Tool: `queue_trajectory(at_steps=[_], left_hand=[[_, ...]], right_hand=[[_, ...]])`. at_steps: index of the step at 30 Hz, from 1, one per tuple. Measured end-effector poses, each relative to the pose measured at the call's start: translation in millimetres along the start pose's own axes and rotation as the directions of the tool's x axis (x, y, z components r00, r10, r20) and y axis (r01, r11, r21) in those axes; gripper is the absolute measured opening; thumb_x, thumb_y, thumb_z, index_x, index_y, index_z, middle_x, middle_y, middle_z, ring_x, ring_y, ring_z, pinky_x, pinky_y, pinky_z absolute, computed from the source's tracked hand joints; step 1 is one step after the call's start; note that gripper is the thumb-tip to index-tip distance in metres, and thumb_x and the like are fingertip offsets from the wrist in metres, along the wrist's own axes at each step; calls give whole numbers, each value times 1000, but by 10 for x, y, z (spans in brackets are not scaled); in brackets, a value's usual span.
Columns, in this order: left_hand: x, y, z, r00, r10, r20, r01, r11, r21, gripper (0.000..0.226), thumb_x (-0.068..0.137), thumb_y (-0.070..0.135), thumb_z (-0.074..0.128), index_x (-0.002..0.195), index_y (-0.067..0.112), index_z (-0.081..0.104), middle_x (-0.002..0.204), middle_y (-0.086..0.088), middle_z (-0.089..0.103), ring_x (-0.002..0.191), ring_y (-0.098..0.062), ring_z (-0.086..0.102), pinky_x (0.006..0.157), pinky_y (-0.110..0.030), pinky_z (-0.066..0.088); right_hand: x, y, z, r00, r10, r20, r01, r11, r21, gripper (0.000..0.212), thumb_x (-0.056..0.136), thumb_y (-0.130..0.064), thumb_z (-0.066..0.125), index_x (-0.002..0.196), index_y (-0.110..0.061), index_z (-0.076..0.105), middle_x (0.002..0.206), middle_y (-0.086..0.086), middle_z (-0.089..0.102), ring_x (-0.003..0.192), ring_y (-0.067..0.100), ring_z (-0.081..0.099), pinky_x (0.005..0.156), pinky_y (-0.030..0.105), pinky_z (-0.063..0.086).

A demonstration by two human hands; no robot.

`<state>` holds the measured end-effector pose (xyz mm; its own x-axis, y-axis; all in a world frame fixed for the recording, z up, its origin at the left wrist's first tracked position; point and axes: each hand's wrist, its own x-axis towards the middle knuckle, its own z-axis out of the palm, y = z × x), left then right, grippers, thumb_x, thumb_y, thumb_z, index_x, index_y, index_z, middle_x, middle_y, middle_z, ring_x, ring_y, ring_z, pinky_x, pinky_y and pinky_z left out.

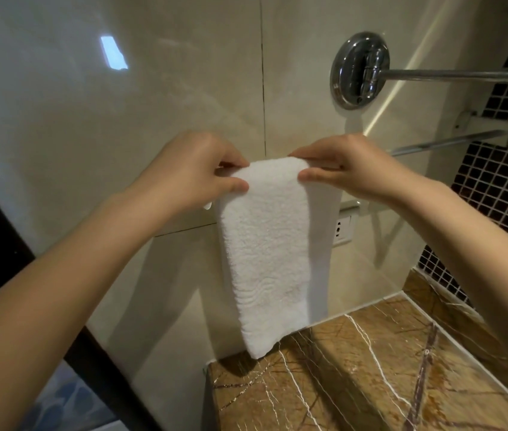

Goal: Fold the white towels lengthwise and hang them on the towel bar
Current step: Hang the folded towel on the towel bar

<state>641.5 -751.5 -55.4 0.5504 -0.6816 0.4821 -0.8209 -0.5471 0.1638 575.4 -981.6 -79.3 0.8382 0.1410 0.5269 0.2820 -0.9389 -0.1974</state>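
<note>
White folded terry towel point(265, 244), top corners pinched between thumb and fingers of left hand point(184, 175) and right hand point(349, 169), hanging above brown veined marble counter point(371, 368).

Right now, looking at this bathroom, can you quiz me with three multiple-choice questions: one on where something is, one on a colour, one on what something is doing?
1. Where is the chrome bar?
A) upper right, by the wall
B) on the floor
C) lower left

2. What colour is the towel?
A) blue
B) white
C) brown

3. What are the left hand and right hand doing?
A) pinching the towel's top edge
B) hanging idle
C) gripping the bar

Answers:
1 A, it juts from a round wall mount above the hands.
2 B, white against the brown counter.
3 A, each pinches a top corner.
</note>
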Motion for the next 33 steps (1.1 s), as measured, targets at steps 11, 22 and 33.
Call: queue_trajectory(at_steps=[11, 22, 33], left_hand=[[-575, 67, 378, 804, 171, -569, -151, 985, 82, 11, 85, 19, 69, 82, 9, 71, 82, -4, 68, 80, -21, 60, 75, -33, 43], [-675, -244, 1036, 876, -388, -287, 97, 724, -683, 23, 71, 46, 67, 91, 35, 61, 100, 11, 66, 96, -7, 64, 87, -22, 50], [-608, -275, 1239, 838, -416, -355, 44, 699, -714, 17, 71, 39, 72, 75, 23, 68, 76, 13, 69, 77, -9, 61, 74, -35, 53]], right_hand=[[-397, 44, 499, 671, 106, -734, 21, 987, 162, 14, 83, -21, 71, 92, -12, 65, 93, -1, 65, 88, 16, 60, 79, 30, 48], [-487, 363, 866, 906, 380, -186, -80, 585, 807, 12, 86, -20, 68, 97, -20, 66, 100, -5, 71, 93, 11, 67, 80, 26, 52], [-471, 313, 882, 884, 431, -179, -83, 522, 849, 7, 83, -10, 68, 79, -16, 68, 69, -11, 72, 68, 2, 68, 64, 20, 54]])
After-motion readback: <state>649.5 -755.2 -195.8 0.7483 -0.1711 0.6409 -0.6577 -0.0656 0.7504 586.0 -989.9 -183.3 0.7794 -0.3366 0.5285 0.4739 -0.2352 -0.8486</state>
